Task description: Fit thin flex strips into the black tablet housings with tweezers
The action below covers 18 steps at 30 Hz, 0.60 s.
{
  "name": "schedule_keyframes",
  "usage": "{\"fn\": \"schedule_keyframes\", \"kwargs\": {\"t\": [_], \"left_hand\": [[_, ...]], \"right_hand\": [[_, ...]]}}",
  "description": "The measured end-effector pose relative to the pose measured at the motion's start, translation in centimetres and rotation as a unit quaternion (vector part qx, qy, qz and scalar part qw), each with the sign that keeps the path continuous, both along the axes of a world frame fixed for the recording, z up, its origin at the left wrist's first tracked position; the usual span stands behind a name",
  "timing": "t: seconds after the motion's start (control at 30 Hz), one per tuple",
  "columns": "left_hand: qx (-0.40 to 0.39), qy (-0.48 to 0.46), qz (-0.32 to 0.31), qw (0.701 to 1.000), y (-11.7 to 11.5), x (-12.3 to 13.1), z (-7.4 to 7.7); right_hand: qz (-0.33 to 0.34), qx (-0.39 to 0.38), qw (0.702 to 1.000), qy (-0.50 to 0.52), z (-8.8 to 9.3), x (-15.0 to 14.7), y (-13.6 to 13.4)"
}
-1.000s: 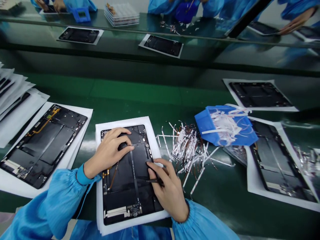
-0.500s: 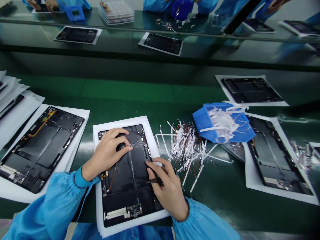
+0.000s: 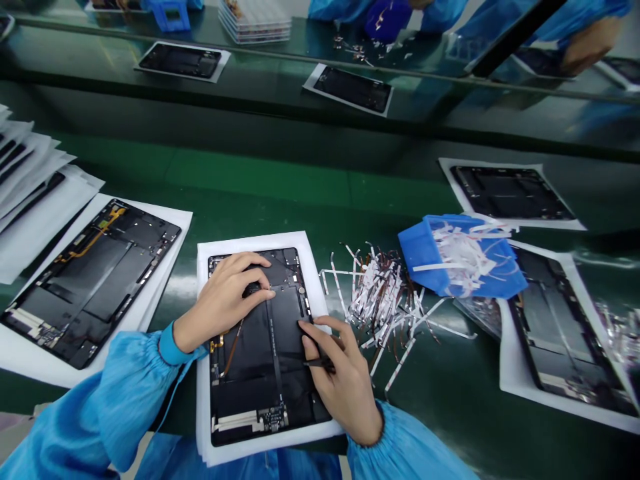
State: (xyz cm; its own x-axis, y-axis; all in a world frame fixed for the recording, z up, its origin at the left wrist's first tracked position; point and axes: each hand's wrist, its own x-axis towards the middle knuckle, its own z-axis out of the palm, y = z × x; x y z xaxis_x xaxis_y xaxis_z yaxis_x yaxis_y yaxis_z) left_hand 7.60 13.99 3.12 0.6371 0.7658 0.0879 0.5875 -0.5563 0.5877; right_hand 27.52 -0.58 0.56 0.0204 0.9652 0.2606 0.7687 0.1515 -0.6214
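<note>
An opened black tablet housing lies on white foam sheets in front of me, a flat ribbon cable down its middle. My left hand rests over its upper part, thumb and forefinger tips pinched close together near the top end of that cable. Whatever is between those fingertips is too small to make out. At the housing's right edge, my right hand grips dark tweezers, mostly hidden by the fingers, their tips pointing left over the housing. A thin brown flex strip stands out on the left side.
To the right is a heap of peeled strips, beside a blue bin full of white scraps. Other tablet housings lie left and right. Stacked foam sheets stand far left. A raised ledge runs behind, with co-workers' blue sleeves beyond.
The view has shifted slightly, so most things sit a little farther right. Both hands keep nearly the same places on the housing. A co-worker's hand at the upper right has moved.
</note>
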Motion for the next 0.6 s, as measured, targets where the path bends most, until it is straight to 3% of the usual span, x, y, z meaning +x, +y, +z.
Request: {"fn": "schedule_keyframes", "kwargs": {"t": [0.43, 0.6], "left_hand": [[0.019, 0.011, -0.004, 1.000, -0.1, 0.1, -0.2], [0.033, 0.019, -0.006, 0.999, -0.4, 0.1, -0.2]], "right_hand": [[0.002, -0.004, 1.000, 0.002, 0.2, 0.1, 0.1], [0.035, 0.034, 0.995, -0.087, 1.3, 0.4, -1.5]]}}
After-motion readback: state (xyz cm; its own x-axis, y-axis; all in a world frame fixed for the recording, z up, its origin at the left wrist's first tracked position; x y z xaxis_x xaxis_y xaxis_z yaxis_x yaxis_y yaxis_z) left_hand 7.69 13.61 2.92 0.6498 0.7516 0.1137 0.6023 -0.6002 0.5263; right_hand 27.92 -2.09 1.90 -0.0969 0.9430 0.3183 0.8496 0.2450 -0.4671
